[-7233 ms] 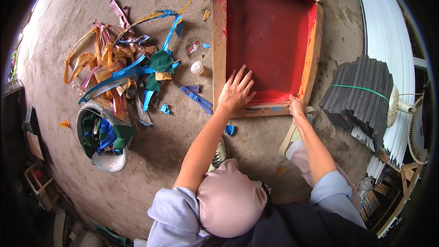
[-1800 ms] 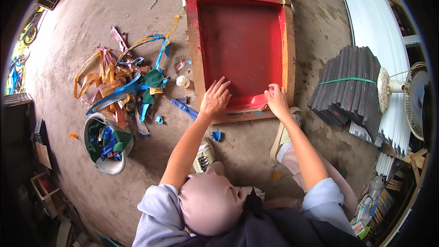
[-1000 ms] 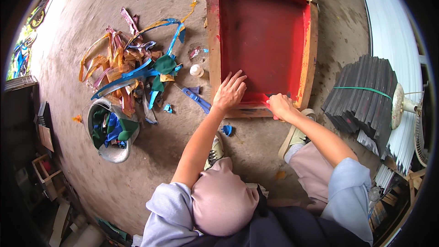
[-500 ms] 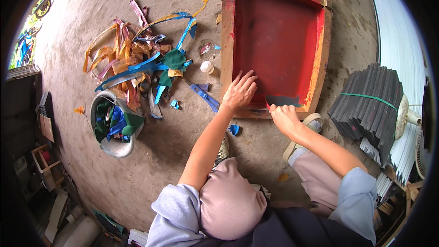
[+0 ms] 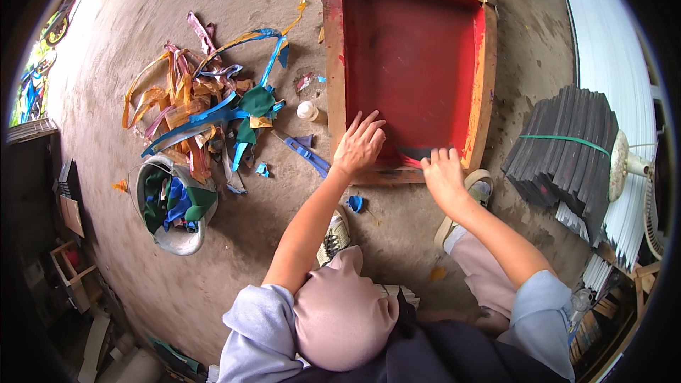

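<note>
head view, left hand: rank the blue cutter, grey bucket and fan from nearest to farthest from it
From the left hand:
1. Blue cutter: just to its left, on the floor.
2. Grey bucket: farther left and lower in the picture, with scraps inside.
3. Fan: at the far right rim, beyond the black bundle.
</note>
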The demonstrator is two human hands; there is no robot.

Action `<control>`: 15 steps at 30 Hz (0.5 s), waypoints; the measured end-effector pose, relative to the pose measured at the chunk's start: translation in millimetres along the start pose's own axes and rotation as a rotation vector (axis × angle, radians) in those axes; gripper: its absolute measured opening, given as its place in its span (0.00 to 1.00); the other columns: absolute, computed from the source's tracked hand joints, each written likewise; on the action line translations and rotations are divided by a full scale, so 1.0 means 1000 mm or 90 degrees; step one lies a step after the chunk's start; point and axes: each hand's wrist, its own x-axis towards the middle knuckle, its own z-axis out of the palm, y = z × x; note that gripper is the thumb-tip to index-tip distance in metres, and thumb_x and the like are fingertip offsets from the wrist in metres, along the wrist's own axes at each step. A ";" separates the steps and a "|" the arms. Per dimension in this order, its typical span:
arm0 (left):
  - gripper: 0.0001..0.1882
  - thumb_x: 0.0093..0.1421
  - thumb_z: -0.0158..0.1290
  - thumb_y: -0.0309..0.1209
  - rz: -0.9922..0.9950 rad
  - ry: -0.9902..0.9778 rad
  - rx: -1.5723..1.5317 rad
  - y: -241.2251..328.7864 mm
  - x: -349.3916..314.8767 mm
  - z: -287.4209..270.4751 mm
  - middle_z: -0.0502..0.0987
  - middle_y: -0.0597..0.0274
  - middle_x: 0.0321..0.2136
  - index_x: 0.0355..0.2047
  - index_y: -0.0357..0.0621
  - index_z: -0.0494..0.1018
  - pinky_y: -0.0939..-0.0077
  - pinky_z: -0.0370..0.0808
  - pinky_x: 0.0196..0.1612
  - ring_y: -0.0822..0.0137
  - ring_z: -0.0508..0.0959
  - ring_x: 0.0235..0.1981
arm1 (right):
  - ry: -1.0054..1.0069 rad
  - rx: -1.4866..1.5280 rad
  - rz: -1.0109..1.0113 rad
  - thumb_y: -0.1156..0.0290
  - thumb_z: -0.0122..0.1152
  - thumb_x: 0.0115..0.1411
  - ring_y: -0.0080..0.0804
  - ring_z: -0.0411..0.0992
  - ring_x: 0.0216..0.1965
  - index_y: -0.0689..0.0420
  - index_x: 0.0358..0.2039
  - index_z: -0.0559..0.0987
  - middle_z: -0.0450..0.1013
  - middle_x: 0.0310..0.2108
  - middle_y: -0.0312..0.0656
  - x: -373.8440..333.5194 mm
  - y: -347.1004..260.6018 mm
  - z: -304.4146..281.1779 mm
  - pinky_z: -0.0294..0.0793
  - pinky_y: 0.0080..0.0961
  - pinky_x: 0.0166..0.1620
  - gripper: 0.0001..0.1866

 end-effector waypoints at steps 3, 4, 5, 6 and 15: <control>0.04 0.55 0.51 0.27 0.016 0.011 -0.025 0.002 0.002 -0.005 0.72 0.67 0.47 0.32 0.48 0.69 0.50 0.52 0.64 0.64 0.64 0.59 | 0.144 0.037 -0.056 0.69 0.53 0.55 0.43 0.70 0.40 0.59 0.34 0.78 0.73 0.39 0.46 0.003 0.018 0.018 0.65 0.38 0.48 0.10; 0.07 0.54 0.51 0.26 0.006 0.013 -0.042 0.003 0.000 -0.008 0.71 0.67 0.48 0.34 0.49 0.69 0.45 0.46 0.65 0.63 0.62 0.60 | 0.006 0.144 -0.034 0.66 0.52 0.56 0.44 0.71 0.42 0.59 0.36 0.79 0.74 0.40 0.46 0.008 0.019 0.021 0.66 0.38 0.49 0.12; 0.08 0.54 0.51 0.25 -0.026 0.036 -0.041 0.005 -0.002 -0.010 0.71 0.67 0.48 0.35 0.49 0.69 0.45 0.45 0.65 0.63 0.62 0.61 | -0.133 0.249 -0.013 0.63 0.52 0.58 0.45 0.71 0.45 0.59 0.37 0.79 0.74 0.41 0.46 0.015 0.017 0.024 0.68 0.39 0.50 0.14; 0.09 0.53 0.51 0.25 -0.061 0.058 -0.038 0.007 -0.008 -0.013 0.70 0.67 0.49 0.36 0.49 0.69 0.45 0.44 0.65 0.62 0.62 0.61 | -0.273 0.355 0.004 0.61 0.52 0.60 0.47 0.71 0.47 0.59 0.39 0.79 0.74 0.42 0.46 0.025 0.015 0.022 0.69 0.40 0.51 0.16; 0.15 0.55 0.49 0.25 -0.175 0.112 -0.027 0.009 -0.026 -0.010 0.64 0.60 0.54 0.43 0.48 0.68 0.48 0.43 0.66 0.60 0.58 0.63 | -0.563 0.224 0.041 0.71 0.56 0.51 0.38 0.73 0.49 0.55 0.43 0.80 0.74 0.47 0.44 0.106 0.000 0.031 0.74 0.33 0.46 0.16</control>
